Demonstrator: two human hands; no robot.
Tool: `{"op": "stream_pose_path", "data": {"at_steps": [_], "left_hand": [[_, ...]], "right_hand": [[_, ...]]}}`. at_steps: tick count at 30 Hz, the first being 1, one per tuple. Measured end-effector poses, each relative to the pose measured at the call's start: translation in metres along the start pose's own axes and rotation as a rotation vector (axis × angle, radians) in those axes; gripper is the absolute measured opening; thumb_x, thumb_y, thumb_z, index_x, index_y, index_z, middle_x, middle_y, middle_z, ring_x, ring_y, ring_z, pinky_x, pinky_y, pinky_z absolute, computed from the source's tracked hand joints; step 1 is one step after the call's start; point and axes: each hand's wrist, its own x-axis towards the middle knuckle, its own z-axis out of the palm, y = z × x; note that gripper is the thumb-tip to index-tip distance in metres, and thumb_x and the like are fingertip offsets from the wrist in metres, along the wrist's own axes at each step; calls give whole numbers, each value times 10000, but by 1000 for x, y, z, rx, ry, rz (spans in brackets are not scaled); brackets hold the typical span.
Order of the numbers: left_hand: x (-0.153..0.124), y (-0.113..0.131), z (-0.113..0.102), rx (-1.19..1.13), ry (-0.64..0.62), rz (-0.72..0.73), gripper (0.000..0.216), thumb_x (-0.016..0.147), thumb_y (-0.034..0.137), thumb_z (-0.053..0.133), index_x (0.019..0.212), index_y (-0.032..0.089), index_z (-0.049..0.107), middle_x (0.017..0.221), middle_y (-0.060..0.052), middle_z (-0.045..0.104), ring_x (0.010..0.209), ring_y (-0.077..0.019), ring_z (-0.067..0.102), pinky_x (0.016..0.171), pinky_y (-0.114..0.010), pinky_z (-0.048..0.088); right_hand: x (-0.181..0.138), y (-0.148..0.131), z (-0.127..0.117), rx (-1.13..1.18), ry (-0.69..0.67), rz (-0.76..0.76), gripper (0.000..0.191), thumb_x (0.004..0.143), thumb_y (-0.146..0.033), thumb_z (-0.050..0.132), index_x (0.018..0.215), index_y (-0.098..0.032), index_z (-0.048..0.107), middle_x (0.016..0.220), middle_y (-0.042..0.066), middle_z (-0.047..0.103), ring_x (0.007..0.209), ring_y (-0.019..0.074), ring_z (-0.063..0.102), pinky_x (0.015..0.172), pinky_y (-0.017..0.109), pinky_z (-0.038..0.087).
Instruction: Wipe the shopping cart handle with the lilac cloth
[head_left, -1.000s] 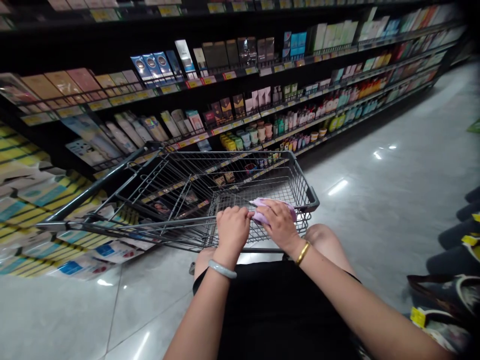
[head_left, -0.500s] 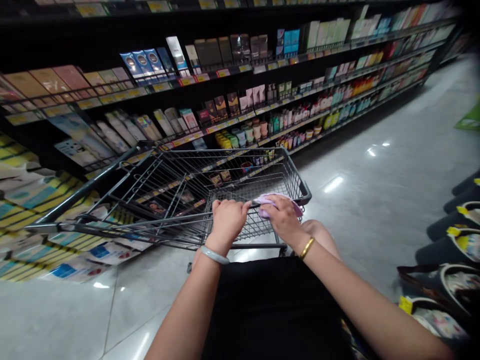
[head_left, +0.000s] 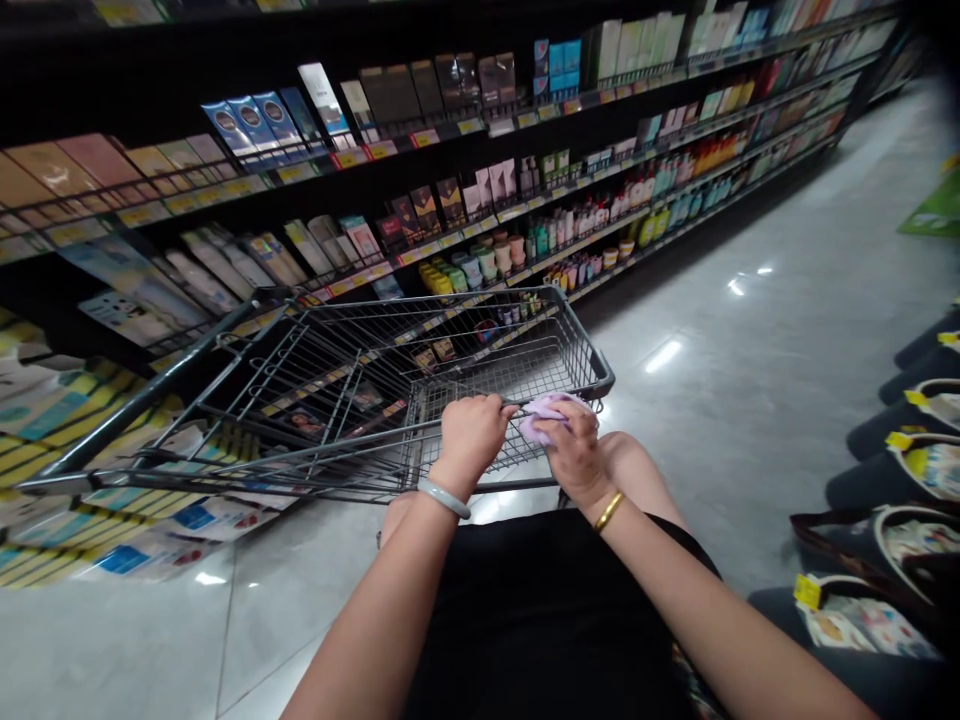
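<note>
A dark wire shopping cart (head_left: 330, 308) stands across in front of me, its handle end to the left. My left hand (head_left: 476, 432), with a pale bangle at the wrist, is wrapped round the cart's near top rail. Just right of it, my right hand (head_left: 577, 455), wearing a gold bangle, grips a crumpled light-purple cloth (head_left: 551, 415) against the same rail near the cart's front corner. The cloth hides the stretch of rail beneath it. Through the mesh, the basket's wire floor (head_left: 502, 375) shows.
Behind the cart runs a long shelf (head_left: 465, 130) of boxes and bottles. Yellow-striped stacked packs (head_left: 45, 420) stand at the left. Dark buckets (head_left: 862, 460) with goods line the right side. A shiny tiled floor (head_left: 720, 400) stretches away at right.
The purple cloth has bunched up more in my right hand. My left hand has shifted slightly right along the rail. The view has tilted a little.
</note>
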Motion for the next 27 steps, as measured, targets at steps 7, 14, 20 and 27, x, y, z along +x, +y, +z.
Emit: {"op": "stream_pose_path", "data": {"at_steps": [7,14,20,27], "left_hand": [[0,3,-2,-5,1,-16,407,987,456,362,903,175,644,879,-104,693,870,-246,638,763,-349,383],[-1,-7,-8,-14,-19,81,229,957,290,427,914,187,627,898,-70,695,861,-227,630,730,-333,371],[-16,-28,-14,13,41,-38,395,1003,400,324,872,217,649,883,-61,706,896,-234,632,822,-362,367],[-19,-44,-14,19,-43,-51,359,990,327,339,900,201,662,919,-80,713,883,-223,648,770,-324,387]], "right_hand": [[6,-5,8,54,-53,-43,283,900,-101,498,978,-271,710,1131,51,621,1123,212,543,1036,428,453],[46,-23,2,188,-109,-88,412,881,-171,521,1288,-233,535,1306,77,595,1259,225,495,1082,453,396],[68,-14,-11,26,-239,87,360,800,-282,623,1152,-206,605,1121,79,654,1076,257,562,1084,474,329],[93,-62,4,-13,-494,-22,336,865,-346,566,1180,-232,595,1102,79,629,997,232,571,886,343,414]]}}
